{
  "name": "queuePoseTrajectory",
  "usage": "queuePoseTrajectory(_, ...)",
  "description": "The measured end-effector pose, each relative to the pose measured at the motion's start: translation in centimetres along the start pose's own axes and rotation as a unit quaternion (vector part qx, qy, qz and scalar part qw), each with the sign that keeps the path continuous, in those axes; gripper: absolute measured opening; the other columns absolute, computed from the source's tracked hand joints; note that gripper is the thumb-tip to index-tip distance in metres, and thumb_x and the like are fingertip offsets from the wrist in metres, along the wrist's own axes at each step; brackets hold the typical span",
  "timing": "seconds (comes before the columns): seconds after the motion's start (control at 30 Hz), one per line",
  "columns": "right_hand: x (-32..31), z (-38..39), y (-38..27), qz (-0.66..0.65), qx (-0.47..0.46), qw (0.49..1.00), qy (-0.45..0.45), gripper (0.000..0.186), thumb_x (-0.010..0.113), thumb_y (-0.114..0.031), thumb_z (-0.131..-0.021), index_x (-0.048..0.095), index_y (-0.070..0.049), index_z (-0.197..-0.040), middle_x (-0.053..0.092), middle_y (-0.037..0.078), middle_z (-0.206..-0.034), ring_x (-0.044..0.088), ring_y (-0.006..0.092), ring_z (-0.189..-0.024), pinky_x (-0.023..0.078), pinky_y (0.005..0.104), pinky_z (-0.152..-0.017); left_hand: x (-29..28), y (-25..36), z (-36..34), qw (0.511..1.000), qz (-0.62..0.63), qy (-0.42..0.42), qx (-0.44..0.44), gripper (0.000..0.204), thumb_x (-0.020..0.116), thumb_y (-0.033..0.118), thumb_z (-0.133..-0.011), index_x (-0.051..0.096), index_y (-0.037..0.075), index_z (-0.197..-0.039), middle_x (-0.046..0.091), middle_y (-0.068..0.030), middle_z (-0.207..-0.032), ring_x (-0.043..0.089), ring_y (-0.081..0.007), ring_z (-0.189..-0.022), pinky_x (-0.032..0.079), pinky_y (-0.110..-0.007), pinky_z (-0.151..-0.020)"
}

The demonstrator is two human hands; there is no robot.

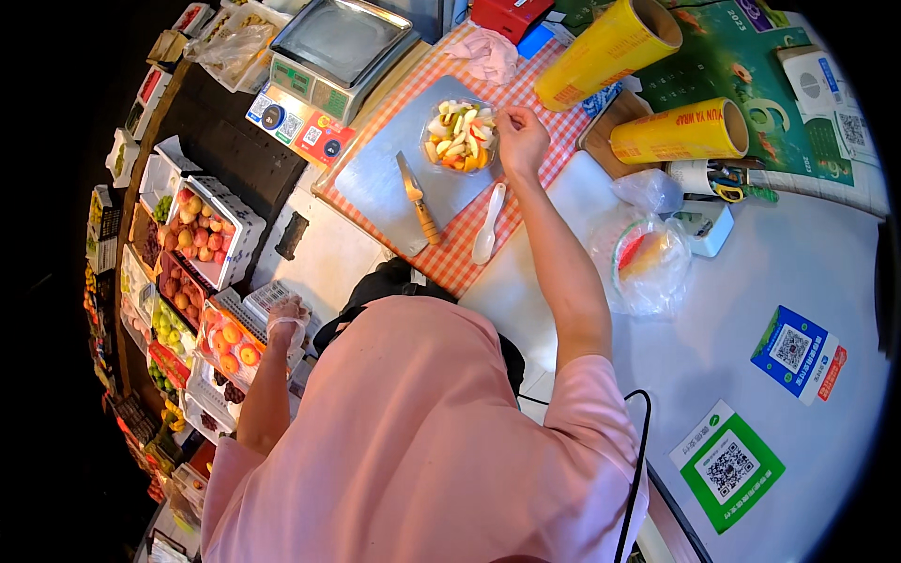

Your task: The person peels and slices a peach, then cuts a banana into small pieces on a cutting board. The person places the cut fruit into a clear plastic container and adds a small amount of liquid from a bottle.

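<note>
My bare right hand (523, 141) is at the right rim of a clear plastic bowl (454, 170), its fingers drawn together. Whether they pinch the rim or something small is hard to make out. Cut fruit (457, 137) in pale, green and orange pieces fills the bowl, which stands on a grey cutting board (371, 183). A knife (417, 202) with a wooden handle lies on the board. Just right of it is a white plastic spoon-like tool (489, 225). My left hand (287, 315), in a clear plastic glove, hangs beside a white slatted basket (266, 296); its fingers are indistinct.
A red-checked cloth (462, 255) lies under the board. Behind stand a scale (343, 47) and a pink rag (484, 56). Two yellow wrap rolls (680, 131) and a bagged melon piece (648, 253) are on the right. Crates of peaches (199, 230) and other fruit line the left.
</note>
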State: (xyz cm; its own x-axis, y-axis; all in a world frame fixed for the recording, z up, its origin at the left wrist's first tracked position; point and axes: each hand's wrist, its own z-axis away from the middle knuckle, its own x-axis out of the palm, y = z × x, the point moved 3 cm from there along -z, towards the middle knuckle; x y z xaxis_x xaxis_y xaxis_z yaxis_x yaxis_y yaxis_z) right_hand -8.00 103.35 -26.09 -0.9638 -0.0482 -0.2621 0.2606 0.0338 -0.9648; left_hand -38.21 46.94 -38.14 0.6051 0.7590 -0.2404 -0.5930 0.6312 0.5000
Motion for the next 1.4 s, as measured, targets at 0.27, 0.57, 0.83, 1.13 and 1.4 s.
queuePoseTrajectory(0.27,-1.3,1.3,-0.3,-0.071,-0.013,0.997,0.011,0.013,0.074,-0.008,-0.088,0.071,0.002,-0.094,0.074,0.008,-0.086,0.07,0.0123,-0.077,0.056,0.0263,-0.074,0.0,-0.3,-0.8,0.998,-0.053,-0.014,0.008,0.024,0.061,0.026,-0.1,0.063,0.003,-0.101,0.064,-0.0065,-0.075,0.06,-0.0162,-0.064,0.051,-0.031,-0.058)
queuePoseTrajectory(0.57,-0.1,3.7,-1.5,0.01,-0.08,0.996,-0.025,0.011,0.075,-0.008,-0.086,0.071,0.0,-0.093,0.073,0.009,-0.081,0.07,0.0149,-0.072,0.055,0.0291,-0.068,1.5,0.3,-0.7,0.996,-0.062,-0.035,0.046,0.024,0.059,0.028,-0.1,0.062,0.004,-0.1,0.065,-0.0086,-0.078,0.06,-0.0175,-0.066,0.05,-0.032,-0.06)
queuePoseTrajectory(0.83,0.0,5.1,-1.2,0.006,-0.124,0.992,-0.028,0.01,0.076,-0.009,-0.085,0.071,-0.002,-0.092,0.072,0.008,-0.077,0.069,0.0154,-0.068,0.055,0.0296,-0.066,0.1,-2.3,-2.0,0.998,-0.033,-0.036,0.032,0.023,0.062,0.026,-0.099,0.061,0.003,-0.098,0.064,-0.0085,-0.076,0.06,-0.0182,-0.063,0.05,-0.033,-0.058)
queuePoseTrajectory(1.13,3.2,3.2,-1.4,0.041,-0.141,0.989,-0.029,0.01,0.074,-0.007,-0.087,0.071,0.001,-0.093,0.073,0.008,-0.08,0.069,0.012,-0.072,0.055,0.0271,-0.068,0.1,-2.3,-1.9,0.999,-0.027,-0.025,0.018,0.025,0.062,0.025,-0.099,0.063,0.0,-0.105,0.063,-0.009,-0.076,0.06,-0.0186,-0.063,0.05,-0.032,-0.058)
queuePoseTrajectory(1.4,3.2,3.4,-1.0,0.059,-0.139,0.988,-0.004,0.01,0.074,-0.009,-0.087,0.071,0.0,-0.091,0.073,0.008,-0.079,0.07,0.0148,-0.07,0.056,0.0293,-0.067,0.7,-1.8,-0.2,0.998,-0.059,-0.014,0.016,0.027,0.061,0.025,-0.099,0.063,0.0,-0.109,0.063,-0.0095,-0.077,0.06,-0.0194,-0.064,0.05,-0.032,-0.058)
